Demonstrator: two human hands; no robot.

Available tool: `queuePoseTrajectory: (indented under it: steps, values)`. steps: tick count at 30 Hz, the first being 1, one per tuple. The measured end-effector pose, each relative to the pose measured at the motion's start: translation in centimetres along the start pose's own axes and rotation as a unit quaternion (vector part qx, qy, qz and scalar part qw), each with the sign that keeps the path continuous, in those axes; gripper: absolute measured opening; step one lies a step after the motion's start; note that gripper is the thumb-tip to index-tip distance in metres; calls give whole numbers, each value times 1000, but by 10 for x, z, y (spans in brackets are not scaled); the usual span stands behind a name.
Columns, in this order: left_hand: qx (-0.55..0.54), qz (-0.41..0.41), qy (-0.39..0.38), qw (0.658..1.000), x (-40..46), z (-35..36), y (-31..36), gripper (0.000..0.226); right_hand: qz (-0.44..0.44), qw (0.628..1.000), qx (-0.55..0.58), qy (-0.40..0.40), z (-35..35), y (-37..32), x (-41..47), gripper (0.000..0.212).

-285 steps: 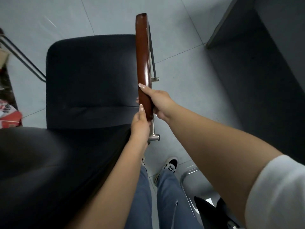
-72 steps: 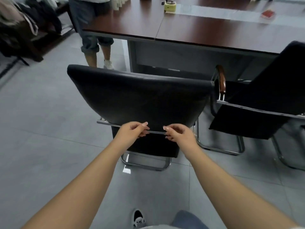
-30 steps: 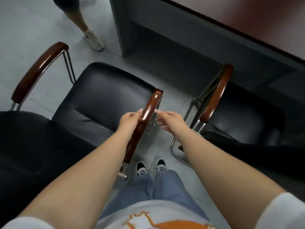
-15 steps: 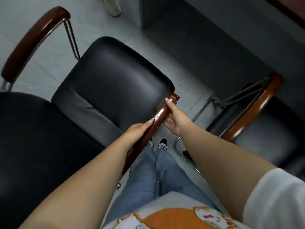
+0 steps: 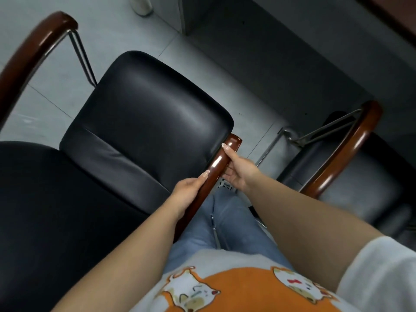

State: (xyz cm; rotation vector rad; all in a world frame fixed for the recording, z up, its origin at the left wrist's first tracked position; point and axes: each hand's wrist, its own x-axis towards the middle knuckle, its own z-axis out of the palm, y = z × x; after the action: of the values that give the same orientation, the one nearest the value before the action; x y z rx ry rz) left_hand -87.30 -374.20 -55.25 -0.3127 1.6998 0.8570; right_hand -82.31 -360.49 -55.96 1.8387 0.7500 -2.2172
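Observation:
I look down on a black leather chair (image 5: pixel 146 122) with glossy brown wooden armrests. Its right armrest (image 5: pixel 216 167) runs diagonally through the middle of the view. My left hand (image 5: pixel 188 194) grips this armrest from its left side, thumb lying along the top. My right hand (image 5: pixel 238 171) holds the same armrest nearer its far end from the right, thumb on top and fingers curled underneath. The chair's left armrest (image 5: pixel 33 55) curves along the upper left. The metal frame under the gripped armrest is mostly hidden by my hands.
A second black chair (image 5: pixel 351 183) with a brown armrest (image 5: pixel 346 149) stands close on the right. A dark desk panel (image 5: pixel 281 52) lies ahead across the grey tiled floor (image 5: pixel 126 25). My jeans-clad legs (image 5: pixel 222 224) stand between the two chairs.
Over the last second my view tilted down and closer. My left hand slid back along the armrest and my right hand closed around its far end. Earlier I stood behind the chair holding its back rail.

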Motion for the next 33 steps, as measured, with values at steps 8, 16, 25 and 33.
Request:
queuePoseTrajectory:
  steps: [8, 16, 25, 33]
  values:
    - [-40, -1, 20, 999, -4, 10, 37, 45, -11, 999, -14, -44, 4, -41, -1, 27]
    - [-46, -11, 14, 999, 15, 35, 77, 46, -10, 999, -9, -47, -12, -87, 12, 39]
    - [22, -12, -6, 1000, 39, 65, 114, 51, -36, 999, 36, -20, -41, -118, 22, 32]
    - [40, 9, -18, 999, 60, 82, 148, 53, -56, 997, 46, 5, -46, -153, 36, 24]
